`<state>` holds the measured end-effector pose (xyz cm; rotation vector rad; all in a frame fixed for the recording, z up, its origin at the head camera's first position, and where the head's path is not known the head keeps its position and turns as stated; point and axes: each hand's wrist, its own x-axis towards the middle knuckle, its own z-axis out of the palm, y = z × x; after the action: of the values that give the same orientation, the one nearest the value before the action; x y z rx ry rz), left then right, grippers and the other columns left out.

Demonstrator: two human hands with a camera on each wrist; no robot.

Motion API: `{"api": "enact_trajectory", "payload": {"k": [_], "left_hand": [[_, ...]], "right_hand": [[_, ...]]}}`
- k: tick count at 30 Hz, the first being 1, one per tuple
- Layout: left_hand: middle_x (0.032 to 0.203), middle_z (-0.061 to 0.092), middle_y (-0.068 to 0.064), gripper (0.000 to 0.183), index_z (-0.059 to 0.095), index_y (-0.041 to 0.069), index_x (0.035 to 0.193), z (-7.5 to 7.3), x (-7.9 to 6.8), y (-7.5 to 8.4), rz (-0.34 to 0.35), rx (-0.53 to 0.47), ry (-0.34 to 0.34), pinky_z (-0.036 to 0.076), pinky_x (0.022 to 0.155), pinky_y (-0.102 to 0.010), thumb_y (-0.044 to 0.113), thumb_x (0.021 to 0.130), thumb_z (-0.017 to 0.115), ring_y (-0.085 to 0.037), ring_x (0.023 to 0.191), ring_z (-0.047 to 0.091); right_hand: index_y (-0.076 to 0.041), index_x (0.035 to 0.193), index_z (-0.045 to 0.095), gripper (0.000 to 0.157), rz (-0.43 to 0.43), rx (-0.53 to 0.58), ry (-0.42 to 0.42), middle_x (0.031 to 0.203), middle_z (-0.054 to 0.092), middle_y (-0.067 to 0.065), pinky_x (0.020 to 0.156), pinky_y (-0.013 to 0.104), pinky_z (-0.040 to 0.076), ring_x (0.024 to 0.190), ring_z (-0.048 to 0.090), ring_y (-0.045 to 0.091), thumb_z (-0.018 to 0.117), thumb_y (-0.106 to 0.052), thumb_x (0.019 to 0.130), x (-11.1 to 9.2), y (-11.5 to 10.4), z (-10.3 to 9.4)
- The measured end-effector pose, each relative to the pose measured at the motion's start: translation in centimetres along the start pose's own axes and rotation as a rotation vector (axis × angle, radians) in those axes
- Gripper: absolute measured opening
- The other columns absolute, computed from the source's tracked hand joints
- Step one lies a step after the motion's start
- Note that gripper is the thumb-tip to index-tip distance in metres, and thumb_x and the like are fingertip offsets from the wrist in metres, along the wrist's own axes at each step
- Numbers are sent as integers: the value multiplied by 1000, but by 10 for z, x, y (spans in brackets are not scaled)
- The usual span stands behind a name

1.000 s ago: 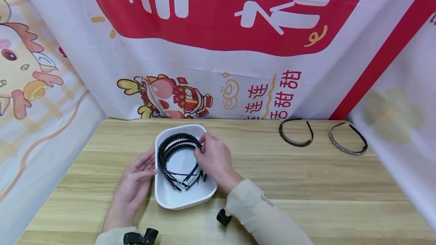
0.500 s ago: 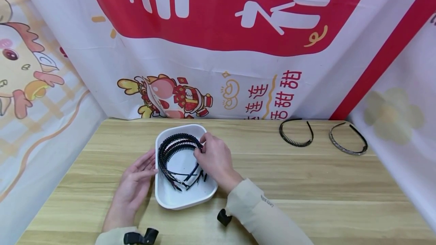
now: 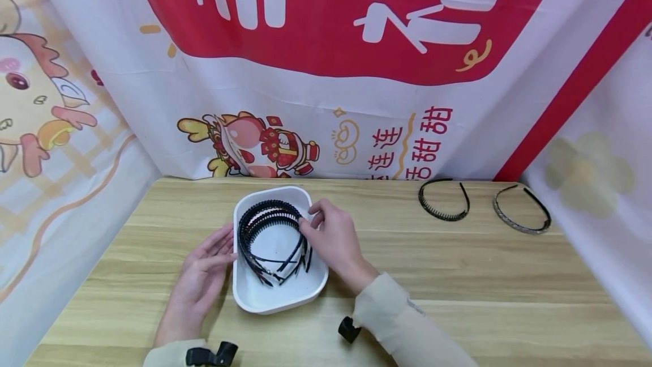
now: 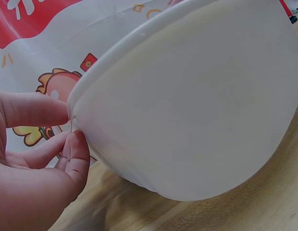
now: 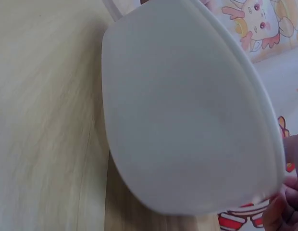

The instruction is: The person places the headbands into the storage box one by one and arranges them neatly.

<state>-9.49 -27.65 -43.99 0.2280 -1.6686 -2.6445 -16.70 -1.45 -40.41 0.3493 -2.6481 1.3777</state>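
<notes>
A white plastic bin stands on the wooden table in the head view. Several black headbands, some toothed, lie bunched inside it. My left hand is at the bin's left side, its fairly straight fingers and thumb touching the rim. Over the right rim reaches my right hand; its thumb extends inward beside the headbands, with a gap between thumb and index finger. In the right wrist view, curled lower fingers of that hand sit outside the bin, while the thumb's contact with the headbands is hidden.
A black toothed headband and a glittery grey headband lie apart at the table's back right. The wooden table extends to the right. A printed cloth hangs behind it.
My right hand has shifted slightly right from the bunch, its thumb and index finger parting, and more of the headbands' right ends shows. The left hand stays in place.
</notes>
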Motion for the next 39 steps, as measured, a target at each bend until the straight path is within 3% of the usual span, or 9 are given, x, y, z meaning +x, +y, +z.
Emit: {"api": "enact_trajectory", "payload": {"k": [5,9,24,32,39], "left_hand": [[129,70,6,59,69,21,132,0,0,0,-3,7,2,53,111,-18,-21,93,53,-10,124,63],[129,70,6,59,70,22,131,0,0,0,-4,6,5,53,111,-18,-21,93,54,-10,123,63],[127,71,4,59,70,18,131,0,1,-4,38,-25,-17,54,109,-20,-23,92,52,-11,121,64],[129,71,5,60,70,19,133,-1,0,-2,22,-15,-16,53,110,-19,-22,93,52,-11,124,64],[129,72,5,59,70,18,133,0,0,-2,20,-32,-25,54,110,-19,-22,93,53,-11,123,64]], "right_hand": [[-8,110,74,22,-19,71,25,85,71,1,61,21,56,71,61,10,81,-23,95,0,18,-14],[-10,108,74,20,15,72,37,87,73,1,65,23,59,74,64,12,81,-23,95,0,33,-29],[-10,111,74,22,211,-76,127,97,75,9,75,28,58,85,67,21,77,-27,97,-4,130,-103],[-10,115,74,27,365,-162,262,105,76,11,75,22,52,92,66,21,72,-33,101,-9,180,-158],[-7,115,74,30,458,-203,368,102,76,11,67,15,46,82,60,9,71,-32,99,-11,214,-198]]}}
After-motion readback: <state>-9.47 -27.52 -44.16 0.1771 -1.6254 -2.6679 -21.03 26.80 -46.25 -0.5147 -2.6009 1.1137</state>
